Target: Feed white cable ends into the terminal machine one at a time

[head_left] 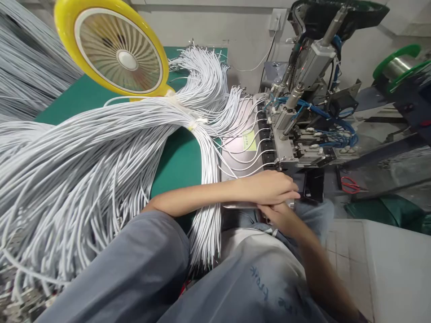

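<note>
Here, both hands (274, 197) overlapped, grip unclear, white cables (101, 152) fanning left-to-right toward machine (296, 134)

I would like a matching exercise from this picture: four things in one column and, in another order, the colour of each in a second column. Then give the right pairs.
Things:
1. fan
2. cables
3. mat
4. scissors

Colours:
A. green
B. red handles
C. yellow rim
D. white

Pairs: 1-C, 2-D, 3-A, 4-B.

The fan stands at the top left, above the cables. The cables lie bundled across the mat. The scissors lie at the right, beside the machine. The left hand rests over the right hand at the machine's front edge.
</note>
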{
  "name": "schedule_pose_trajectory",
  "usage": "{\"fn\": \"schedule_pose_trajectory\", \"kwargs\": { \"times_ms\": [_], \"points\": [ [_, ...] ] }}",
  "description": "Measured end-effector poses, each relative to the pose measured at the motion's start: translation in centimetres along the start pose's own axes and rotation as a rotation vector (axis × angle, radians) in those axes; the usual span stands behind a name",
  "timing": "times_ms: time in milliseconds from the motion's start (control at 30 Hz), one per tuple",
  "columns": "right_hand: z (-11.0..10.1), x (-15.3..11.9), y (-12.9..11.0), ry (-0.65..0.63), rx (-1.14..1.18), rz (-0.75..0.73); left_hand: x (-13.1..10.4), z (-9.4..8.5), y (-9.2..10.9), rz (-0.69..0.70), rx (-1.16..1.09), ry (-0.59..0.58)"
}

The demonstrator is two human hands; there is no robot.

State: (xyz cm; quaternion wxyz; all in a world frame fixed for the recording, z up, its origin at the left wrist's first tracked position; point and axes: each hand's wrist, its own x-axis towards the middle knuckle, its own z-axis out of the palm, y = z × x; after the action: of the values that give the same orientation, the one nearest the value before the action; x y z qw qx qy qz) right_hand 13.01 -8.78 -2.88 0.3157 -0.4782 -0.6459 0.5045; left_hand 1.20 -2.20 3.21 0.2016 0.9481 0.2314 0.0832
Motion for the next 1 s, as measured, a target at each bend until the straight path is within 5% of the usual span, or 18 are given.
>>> {"fn": "schedule_pose_trajectory", "kwargs": {
  "times_ms": [167, 333, 500, 1000],
  "points": [
    [-6.0, -0.8, 0.1, 0.271, 0.025, 0.021, 0.4, 1.0, -0.5, -0.008, -0.287, 0.103],
    [-5.8, -0.4, -0.2, 0.562, 0.333, -0.053, 1.0, 1.4, -1.7, -0.014, -0.42, 0.261],
    [-4.7, -0.2, -0.1, 0.58, 0.455, -0.108, 0.9, 1.0, -1.5, -0.019, -0.457, 0.34],
    [-5.4, 0.1, -1.5, 0.602, 0.202, -0.049, 0.9, 1.7, -1.7, 0.046, -0.378, 0.463]
  ]
}}
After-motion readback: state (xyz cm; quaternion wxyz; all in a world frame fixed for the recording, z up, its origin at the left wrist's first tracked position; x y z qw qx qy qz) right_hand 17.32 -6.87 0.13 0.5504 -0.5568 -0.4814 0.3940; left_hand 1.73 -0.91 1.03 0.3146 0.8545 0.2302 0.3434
